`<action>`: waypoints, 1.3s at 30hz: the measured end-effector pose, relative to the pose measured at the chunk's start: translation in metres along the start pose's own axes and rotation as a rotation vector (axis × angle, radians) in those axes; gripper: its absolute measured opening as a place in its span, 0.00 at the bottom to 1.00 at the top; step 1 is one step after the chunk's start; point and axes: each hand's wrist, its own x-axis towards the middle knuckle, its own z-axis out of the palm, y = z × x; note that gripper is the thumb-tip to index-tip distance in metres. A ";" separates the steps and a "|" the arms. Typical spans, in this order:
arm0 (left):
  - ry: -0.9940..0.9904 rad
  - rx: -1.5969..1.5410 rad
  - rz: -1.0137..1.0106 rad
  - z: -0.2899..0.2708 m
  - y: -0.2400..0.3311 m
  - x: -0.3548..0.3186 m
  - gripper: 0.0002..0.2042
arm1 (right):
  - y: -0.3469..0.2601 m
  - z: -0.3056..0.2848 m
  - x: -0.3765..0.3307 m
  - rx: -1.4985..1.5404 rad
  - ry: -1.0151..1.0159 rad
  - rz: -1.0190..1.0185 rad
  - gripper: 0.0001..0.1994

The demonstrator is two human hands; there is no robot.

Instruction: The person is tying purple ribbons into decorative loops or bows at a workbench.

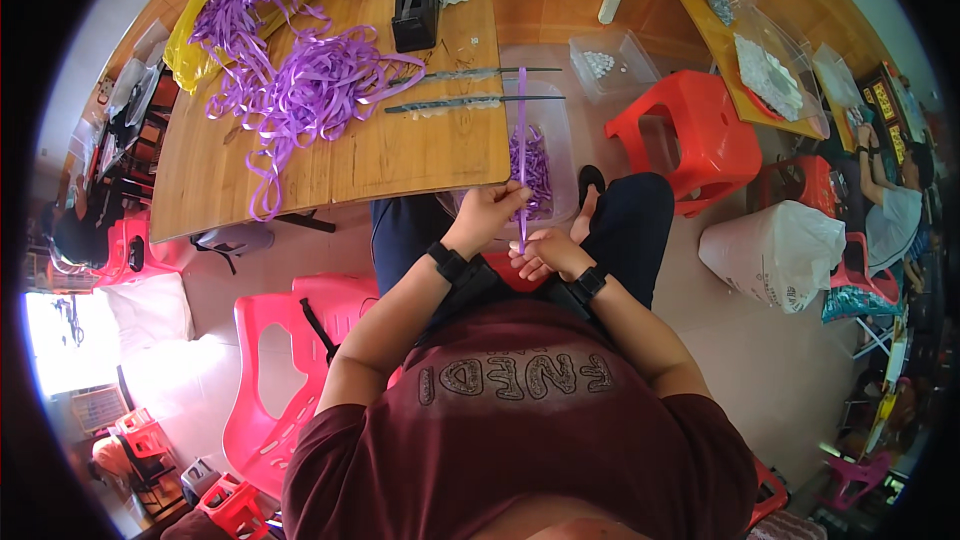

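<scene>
A single purple ribbon (521,130) was held taut and nearly upright between the two hands, above the lap. The left hand (490,212) was pinched on the strip partway up; the right hand (545,252) was closed around its lower end, just below. The hands were close together but not touching. The upper end of the strip reached up past the table (330,170) edge, near two long dark rods (470,100) that lay across the table corner.

A clear tub (556,155) of cut purple pieces was placed on the floor just beyond the knees, under the table edge. A loose heap of ribbon (300,80) was spread over the tabletop, beside a black tape dispenser (414,8).

Several risks were judged likely. The smooth strip could be let slip through the left pinch if tension were raised, and its free end could be whipped against the rods, which overhung the corner and could be knocked into the tub. A twist in the strip could be worked in if the grips were turned unevenly. The tabletop heap looked tangled, so a further strand pulled from it could drag the rest off the edge.
</scene>
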 end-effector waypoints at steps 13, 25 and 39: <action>0.146 0.411 0.351 -0.001 -0.008 -0.043 0.09 | 0.001 -0.003 0.003 0.072 0.096 -0.224 0.12; -0.070 0.414 0.171 -0.001 -0.029 -0.026 0.11 | 0.008 -0.002 0.000 0.071 0.020 -0.121 0.13; -0.220 0.470 0.450 -0.004 -0.032 -0.029 0.07 | 0.007 -0.004 -0.002 0.176 -0.010 -0.095 0.10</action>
